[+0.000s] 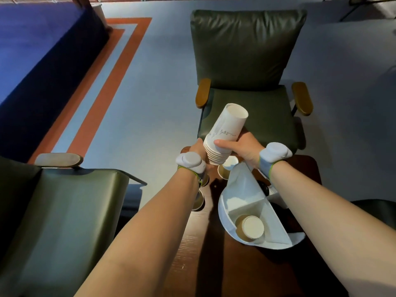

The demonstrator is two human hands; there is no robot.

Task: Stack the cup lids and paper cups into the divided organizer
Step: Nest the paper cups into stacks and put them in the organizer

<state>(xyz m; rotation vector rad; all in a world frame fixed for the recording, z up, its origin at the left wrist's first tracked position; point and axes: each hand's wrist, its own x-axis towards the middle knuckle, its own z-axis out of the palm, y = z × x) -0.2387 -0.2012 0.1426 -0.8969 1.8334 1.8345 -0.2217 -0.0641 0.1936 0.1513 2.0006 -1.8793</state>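
Showing the head view, the frame centred on a nested stack of white paper cups [225,136] held upside down and tilted, its closed base toward the upper middle of the frame and its rolled rims toward the hands. The right hand [241,150] gripped the stack from the right, thumb laid across the front of the cups and fingers curled behind. The left hand [198,147] met the stack's rim end from the left; its fingers lay behind the cups, so how far they were curled could not be told. Each wrist carried a grey padded band.

Below the hands, at lower centre-right, a white divided organizer [246,200] stood on a dark wooden table [197,254]. Its near compartment held 1 stack of brown paper cups [249,228], base up. The other visible compartments showed white floor. Between the organizer and the held stack, a white cup lid [230,162] rested on a brown cup [222,172]. Further brown cups [198,202] stood on the table under the left forearm, partly hidden. Dark round objects beside the right wrist were too obscured to identify.

1 green armchair [248,61] filled the upper right of the frame and another green chair [64,211] the lower left.
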